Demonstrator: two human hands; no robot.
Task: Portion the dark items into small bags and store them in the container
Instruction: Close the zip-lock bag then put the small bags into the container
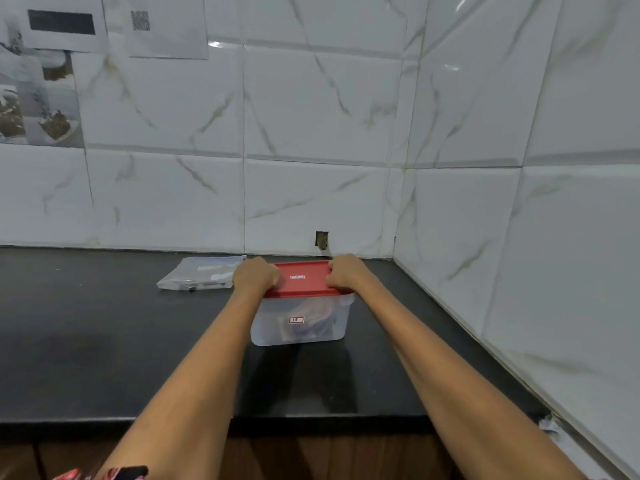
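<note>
The clear container sits mid-desk with dark bagged contents inside; the left hand and right hand curl their fingers over the red lid. Uneven pressing could leave one corner unsealed. Spare bags lie at nine o'clock.

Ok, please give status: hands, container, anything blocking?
Left hand and right hand grip red lid. Container holds bagged dark items. Nothing blocking.

Both arms reach forward, left grip and right grip curled, knuckles up.
</note>
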